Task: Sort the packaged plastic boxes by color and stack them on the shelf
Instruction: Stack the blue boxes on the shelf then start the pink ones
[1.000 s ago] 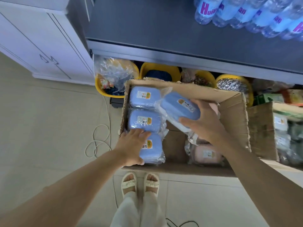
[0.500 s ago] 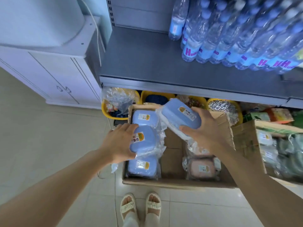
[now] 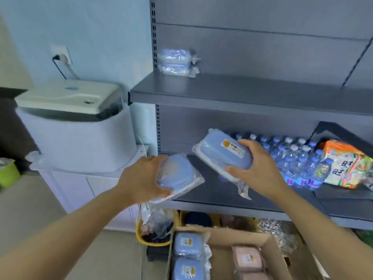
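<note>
Each blue box (image 3: 177, 170), gripped whole by the left hand (image 3: 141, 178) and the right hand (image 3: 256, 168), looks light, rigid, with slippery loose wrap; best clasped across its body.

Both hands (image 3: 141, 178) (image 3: 256, 170) have lifted blue boxes (image 3: 175, 172) (image 3: 226, 154) to shelf (image 3: 242, 91) height.

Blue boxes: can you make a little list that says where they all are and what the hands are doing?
left hand: holds a wrapped blue box
right hand: holds another blue box, tilted, label up
upper shelf: a blue stack already sits at its left end
carton: on the floor, two blue boxes at left, pink boxes at right
lower shelf: water bottles and a snack bag
</note>
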`<act>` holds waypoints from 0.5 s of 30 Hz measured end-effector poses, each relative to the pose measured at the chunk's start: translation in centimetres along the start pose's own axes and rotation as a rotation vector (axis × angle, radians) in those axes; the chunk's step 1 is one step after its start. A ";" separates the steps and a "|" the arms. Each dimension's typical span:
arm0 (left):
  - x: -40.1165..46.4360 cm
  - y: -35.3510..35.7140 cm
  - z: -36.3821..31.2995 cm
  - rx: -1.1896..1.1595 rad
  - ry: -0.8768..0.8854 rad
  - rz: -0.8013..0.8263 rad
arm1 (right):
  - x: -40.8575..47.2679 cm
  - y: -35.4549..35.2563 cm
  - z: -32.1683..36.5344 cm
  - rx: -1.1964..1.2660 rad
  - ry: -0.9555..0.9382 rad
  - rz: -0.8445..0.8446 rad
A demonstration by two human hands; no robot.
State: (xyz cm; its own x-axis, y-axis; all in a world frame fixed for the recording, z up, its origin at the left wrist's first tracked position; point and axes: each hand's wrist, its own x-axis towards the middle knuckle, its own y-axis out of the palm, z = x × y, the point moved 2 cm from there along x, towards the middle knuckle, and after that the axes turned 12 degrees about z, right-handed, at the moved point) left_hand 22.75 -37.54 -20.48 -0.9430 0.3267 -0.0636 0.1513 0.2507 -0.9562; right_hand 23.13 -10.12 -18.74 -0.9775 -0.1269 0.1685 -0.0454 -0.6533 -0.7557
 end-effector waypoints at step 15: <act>3.4 -17.9 0.5 0.010 -0.123 -0.293 | 14.0 -9.1 8.5 -0.110 -0.188 -0.021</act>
State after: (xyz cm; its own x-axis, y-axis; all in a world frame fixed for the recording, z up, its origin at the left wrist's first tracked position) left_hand 16.72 -41.37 -3.66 -0.9747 0.1293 0.1821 -0.1350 0.3085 -0.9416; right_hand 11.57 -12.27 -4.12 -0.9211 -0.2578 0.2919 -0.0976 -0.5729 -0.8138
